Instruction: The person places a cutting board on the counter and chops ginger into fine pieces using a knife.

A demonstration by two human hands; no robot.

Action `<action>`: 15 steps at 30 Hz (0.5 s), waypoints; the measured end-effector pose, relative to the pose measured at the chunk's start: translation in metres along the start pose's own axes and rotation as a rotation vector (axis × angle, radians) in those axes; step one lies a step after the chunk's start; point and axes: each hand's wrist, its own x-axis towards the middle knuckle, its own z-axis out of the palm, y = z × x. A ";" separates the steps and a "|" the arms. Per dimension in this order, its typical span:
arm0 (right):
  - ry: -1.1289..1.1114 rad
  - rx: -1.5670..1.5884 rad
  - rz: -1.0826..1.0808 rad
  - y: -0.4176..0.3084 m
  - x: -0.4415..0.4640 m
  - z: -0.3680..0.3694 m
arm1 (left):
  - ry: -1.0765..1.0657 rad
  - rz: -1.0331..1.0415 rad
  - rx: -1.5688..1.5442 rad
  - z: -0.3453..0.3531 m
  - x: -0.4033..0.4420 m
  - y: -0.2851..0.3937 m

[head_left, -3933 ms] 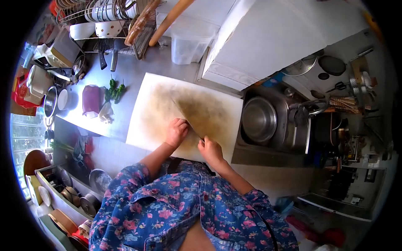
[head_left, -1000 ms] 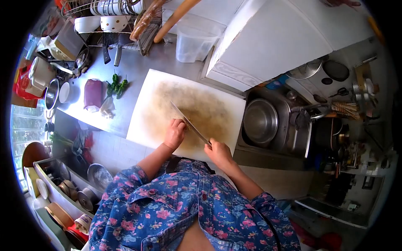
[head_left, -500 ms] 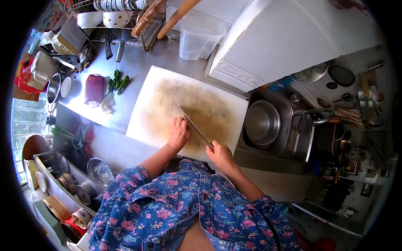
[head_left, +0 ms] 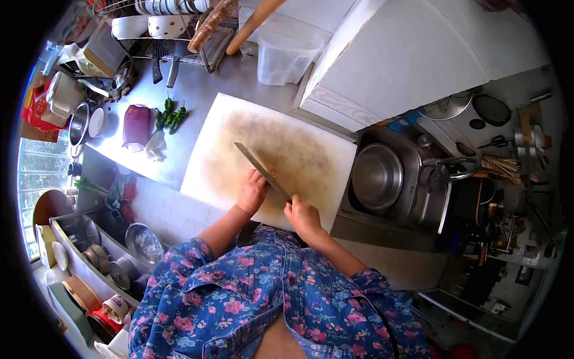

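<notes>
My right hand [head_left: 304, 216] grips the handle of a kitchen knife [head_left: 254, 161] over the white cutting board [head_left: 206, 128]. The blade slants toward the far left, its flat side partly showing. Against the near side of the blade rests my left hand [head_left: 253, 190], fingers curled and pressed down. Whatever lies under those fingers is hidden. Some small yellowish bits [head_left: 272, 170] show by the blade. Wide brown stains cover the middle of the board.
Left of the board are green peppers [head_left: 171, 116], a purple-red package [head_left: 137, 125] and a crumpled clear bag [head_left: 156, 145]. A clear plastic bin [head_left: 284, 58] stands behind. At right, a metal basin [head_left: 376, 176] sits in the sink [head_left: 412, 197]. A dish rack [head_left: 209, 57] is at the back.
The knife has moved left, and its blade has tipped so more of its flat side shows. Both hands have shifted slightly left. Small yellowish bits now show beside the blade.
</notes>
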 end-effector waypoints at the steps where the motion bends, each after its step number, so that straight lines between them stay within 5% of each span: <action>1: 0.029 0.002 -0.016 0.000 0.004 0.006 | 0.010 0.008 0.000 0.001 0.000 -0.002; 10: -0.072 0.092 0.011 0.004 -0.002 -0.033 | -0.023 0.000 -0.015 -0.002 -0.005 -0.006; 15: -0.013 -0.008 0.051 -0.006 0.001 0.006 | -0.001 -0.024 -0.048 0.002 -0.007 -0.006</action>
